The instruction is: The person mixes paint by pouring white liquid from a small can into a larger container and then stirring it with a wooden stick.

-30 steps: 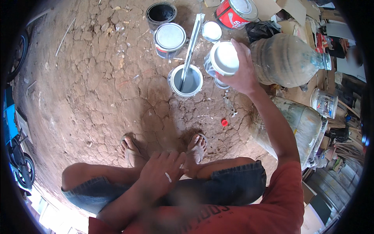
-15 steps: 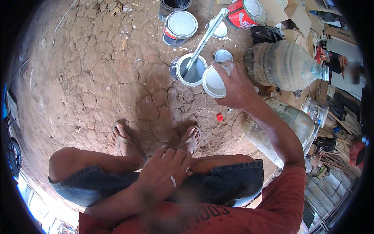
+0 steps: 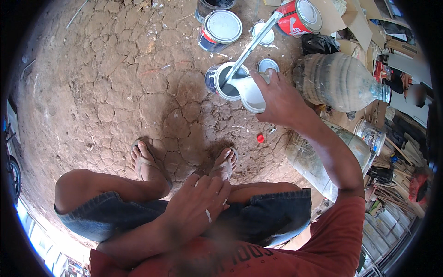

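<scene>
My right hand (image 3: 276,100) grips a small can of white paint (image 3: 252,94), tipped so that white paint runs into a can of grey paint (image 3: 215,79). A long paint-smeared stick (image 3: 250,47) stands slanted in the grey can. A lid (image 3: 267,65) lies just beyond my right hand. My left hand (image 3: 196,201), streaked with white paint, rests over my lap with its fingers loosely bent and holding nothing.
Behind are a blue-and-white can (image 3: 220,32), a dark open can (image 3: 215,5), a white-lidded pot (image 3: 261,33) and a red can (image 3: 290,19). At right lie a large plastic bottle (image 3: 334,81), a jerrycan (image 3: 309,154), a bucket (image 3: 369,131) and cardboard (image 3: 357,27).
My right hand has lowered the white can toward me and tipped it over the grey can's rim, and white paint is now running out. My left hand stays on my lap.
</scene>
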The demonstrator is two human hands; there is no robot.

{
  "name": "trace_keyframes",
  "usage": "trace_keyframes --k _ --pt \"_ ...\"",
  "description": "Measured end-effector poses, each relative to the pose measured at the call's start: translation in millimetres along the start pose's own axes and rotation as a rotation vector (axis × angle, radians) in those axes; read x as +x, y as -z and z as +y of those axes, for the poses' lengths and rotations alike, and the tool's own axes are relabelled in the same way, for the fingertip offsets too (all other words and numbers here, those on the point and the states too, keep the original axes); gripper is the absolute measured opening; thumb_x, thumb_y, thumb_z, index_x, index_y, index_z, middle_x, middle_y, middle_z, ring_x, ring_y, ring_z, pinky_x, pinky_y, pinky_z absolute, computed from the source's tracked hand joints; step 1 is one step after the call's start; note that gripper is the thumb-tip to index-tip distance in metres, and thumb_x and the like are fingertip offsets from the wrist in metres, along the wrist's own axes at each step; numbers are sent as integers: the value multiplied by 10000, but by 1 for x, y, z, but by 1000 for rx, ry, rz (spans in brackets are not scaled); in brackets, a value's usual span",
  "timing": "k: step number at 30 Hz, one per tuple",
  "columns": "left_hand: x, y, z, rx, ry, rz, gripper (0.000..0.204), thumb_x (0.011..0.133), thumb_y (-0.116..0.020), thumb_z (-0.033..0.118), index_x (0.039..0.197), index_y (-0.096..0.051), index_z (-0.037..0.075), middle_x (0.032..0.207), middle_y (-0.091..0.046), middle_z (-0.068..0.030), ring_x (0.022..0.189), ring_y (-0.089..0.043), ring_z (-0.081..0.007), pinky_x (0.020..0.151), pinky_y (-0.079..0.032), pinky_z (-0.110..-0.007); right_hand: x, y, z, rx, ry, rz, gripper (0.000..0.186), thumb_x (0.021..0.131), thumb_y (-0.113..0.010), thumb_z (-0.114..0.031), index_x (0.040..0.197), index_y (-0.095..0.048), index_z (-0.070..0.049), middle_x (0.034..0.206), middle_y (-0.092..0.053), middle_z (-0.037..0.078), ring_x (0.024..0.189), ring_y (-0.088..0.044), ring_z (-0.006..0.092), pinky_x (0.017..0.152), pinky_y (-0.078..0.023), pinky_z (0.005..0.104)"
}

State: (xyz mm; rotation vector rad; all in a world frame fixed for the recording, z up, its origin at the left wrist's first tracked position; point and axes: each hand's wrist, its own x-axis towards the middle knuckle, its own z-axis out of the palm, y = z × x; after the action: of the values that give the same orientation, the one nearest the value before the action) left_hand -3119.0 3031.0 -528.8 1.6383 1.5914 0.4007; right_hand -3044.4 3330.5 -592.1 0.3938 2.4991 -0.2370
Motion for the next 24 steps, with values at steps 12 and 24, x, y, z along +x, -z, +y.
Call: trace_keyframes --k 12,24 --pt "1 9 -1 -66 9 -132 506 959 -635 333 1323 -551 -8 1148 -620 -131 1043 -612 -272 948 -466 -409 7 5 -3 -7 -3 -34 1040 626 -890 -223 1503 -359 -52 1246 -521 283 1208 -561 442 936 -566 510" --pt "4 7 1 -57 13 -149 519 958 -634 346 1333 -538 1 1114 -612 -121 1038 -615 -268 938 -469 -403 7 7 -5 -38 -11 -36 1022 635 -895 -239 1497 -378 -56 1246 -527 279 1202 -577 436 920 -577 499"
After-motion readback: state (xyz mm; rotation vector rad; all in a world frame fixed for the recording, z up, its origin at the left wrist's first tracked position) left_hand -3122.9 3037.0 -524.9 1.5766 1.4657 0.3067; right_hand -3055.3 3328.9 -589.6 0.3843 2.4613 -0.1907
